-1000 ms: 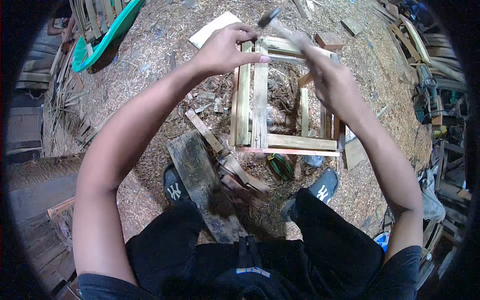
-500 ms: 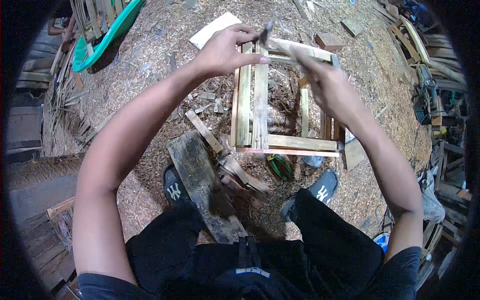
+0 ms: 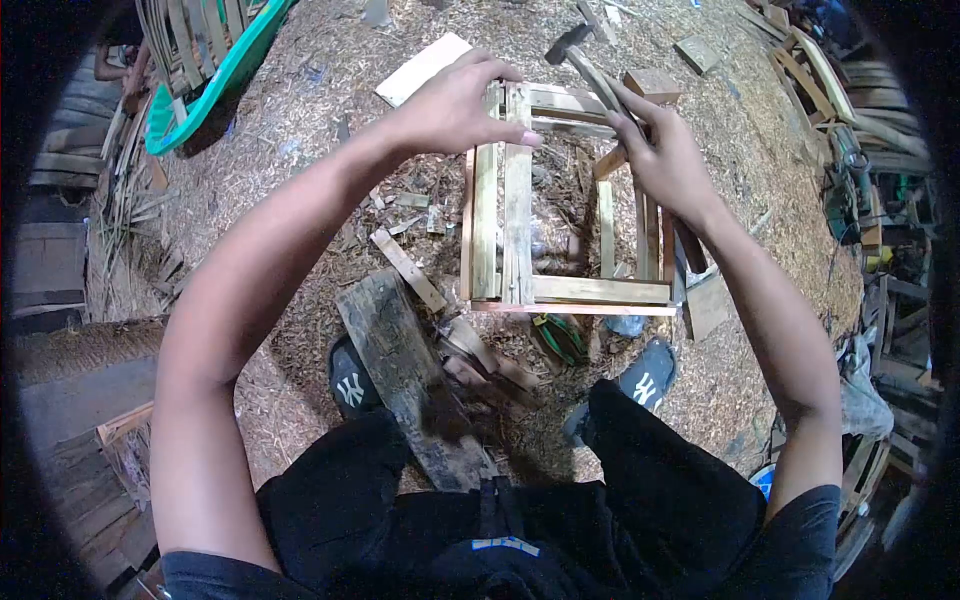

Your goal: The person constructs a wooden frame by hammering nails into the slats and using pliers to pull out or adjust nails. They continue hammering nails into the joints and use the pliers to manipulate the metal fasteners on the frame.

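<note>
An open wooden frame [image 3: 600, 290] built of narrow slats stands on the ground in front of me. My left hand [image 3: 455, 108] grips the far end of a pale slat [image 3: 518, 210] on the frame's left side, thumb across its top and fingers at the far edge. What the fingertips touch beyond the slat is hidden. My right hand [image 3: 668, 165] is closed around the handle of a hammer [image 3: 590, 72], above the frame's far right part. The hammer's head is raised past the far rail, apart from the wood.
A worn plank [image 3: 385, 330] and short offcuts [image 3: 480, 345] lie between my feet, beside green-handled pliers [image 3: 560, 338]. Wood blocks [image 3: 652, 84] and a pale board [image 3: 430, 66] sit beyond the frame. A green plastic rim [image 3: 215, 95] holds slats at far left. Wood shavings cover the ground.
The hammer has swung up and away from the far end of the slat, where it was blurred near my left fingers. My left hand has stayed nearly in place.
</note>
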`<state>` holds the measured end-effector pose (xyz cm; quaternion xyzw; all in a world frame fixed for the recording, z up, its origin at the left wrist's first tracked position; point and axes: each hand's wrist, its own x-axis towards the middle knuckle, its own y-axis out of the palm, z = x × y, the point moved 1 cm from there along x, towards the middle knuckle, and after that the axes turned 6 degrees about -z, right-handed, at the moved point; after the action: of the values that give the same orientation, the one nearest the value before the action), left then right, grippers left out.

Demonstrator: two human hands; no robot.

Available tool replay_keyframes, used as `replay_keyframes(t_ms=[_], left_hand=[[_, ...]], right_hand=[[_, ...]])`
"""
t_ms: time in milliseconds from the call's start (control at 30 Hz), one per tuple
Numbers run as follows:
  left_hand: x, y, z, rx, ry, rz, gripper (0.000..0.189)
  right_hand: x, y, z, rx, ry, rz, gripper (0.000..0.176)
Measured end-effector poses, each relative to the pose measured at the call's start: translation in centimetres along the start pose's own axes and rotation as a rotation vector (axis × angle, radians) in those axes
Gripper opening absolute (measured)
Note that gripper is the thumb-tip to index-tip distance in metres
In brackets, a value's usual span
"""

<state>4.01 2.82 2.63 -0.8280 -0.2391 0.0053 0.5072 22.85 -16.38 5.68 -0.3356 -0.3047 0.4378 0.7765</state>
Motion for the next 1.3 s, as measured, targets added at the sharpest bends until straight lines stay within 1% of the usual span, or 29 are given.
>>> replay_keyframes(t_ms=[100,167,200,267,367,500,600,667,700,767,800,867,900,967,1000,1067,1167,1300], left_hand=[[0.1,0.3,0.2,0.009,-0.022,-0.028,0.082],[0.2,0.4,0.6,-0.005,0.013,-0.031,0.082],[0.2,0.4,0.5,-0.005,0.012,-0.029,0.082],[0.3,0.3,0.5,-0.009,-0.002,-0.031,0.082],[0.4,0.0,0.3,-0.012,-0.014,-0.002,0.083],[0.5,0.3,0.3,-0.006,-0.015,0.014,0.083],[0.0,0.9,0.2,0.001,-0.027,-0.037,0.083],[0.1,0.7,0.8,-0.009,0.018,-0.041,0.082],[0.2,0.4,0.5,-0.009,0.018,-0.043,0.082],[0.4,-0.1,0.1,-0.011,-0.037,0.027,0.081],[0.4,0.1,0.3,-0.011,-0.037,0.027,0.081],[0.2,0.6,0.6,0.016,0.030,-0.032,0.079],[0.1,0.9,0.9,0.015,0.030,-0.032,0.079],[-0.2,1.0,1.4,-0.025,0.112,-0.085,0.074],[-0.1,0.8,1.3,-0.024,0.111,-0.083,0.074],[0.1,0.4,1.1,-0.095,0.058,-0.018,0.071],[-0.3,0.5,0.8,-0.081,0.026,-0.041,0.070],[-0.7,1.0,1.2,-0.089,0.030,-0.069,0.073]], right_hand=[[-0.1,0.5,-1.8,0.066,0.000,-0.007,0.044],[-0.5,0.8,-2.4,0.011,-0.137,-0.080,0.043],[-0.6,0.8,-2.3,0.012,-0.136,-0.080,0.043],[-0.7,0.7,-2.1,-0.019,-0.074,-0.005,0.042],[-0.7,0.7,-2.1,0.033,-0.063,-0.013,0.042],[-0.6,1.0,-3.1,0.030,-0.074,-0.017,0.041],[-0.7,0.8,-2.9,0.011,-0.127,-0.034,0.041],[-0.7,0.7,-2.3,0.016,-0.057,0.008,0.041],[-0.8,0.7,-2.1,0.015,-0.058,0.008,0.041],[-0.8,0.6,-2.0,-0.015,-0.067,-0.009,0.042],[-0.7,0.5,-1.9,-0.015,-0.067,-0.010,0.042],[-0.6,0.3,-1.8,-0.021,0.018,0.069,0.044],[-0.6,0.3,-1.9,-0.021,0.018,0.069,0.044],[-0.6,0.5,-2.2,-0.011,-0.015,0.062,0.044],[-0.6,0.7,-2.5,-0.009,-0.014,0.063,0.044],[-0.4,1.0,-3.0,0.034,-0.114,-0.008,0.042],[-0.8,0.7,-2.5,0.086,-0.128,-0.052,0.042],[-1.5,-1.1,1.8,0.128,-0.095,-0.009,0.042]])
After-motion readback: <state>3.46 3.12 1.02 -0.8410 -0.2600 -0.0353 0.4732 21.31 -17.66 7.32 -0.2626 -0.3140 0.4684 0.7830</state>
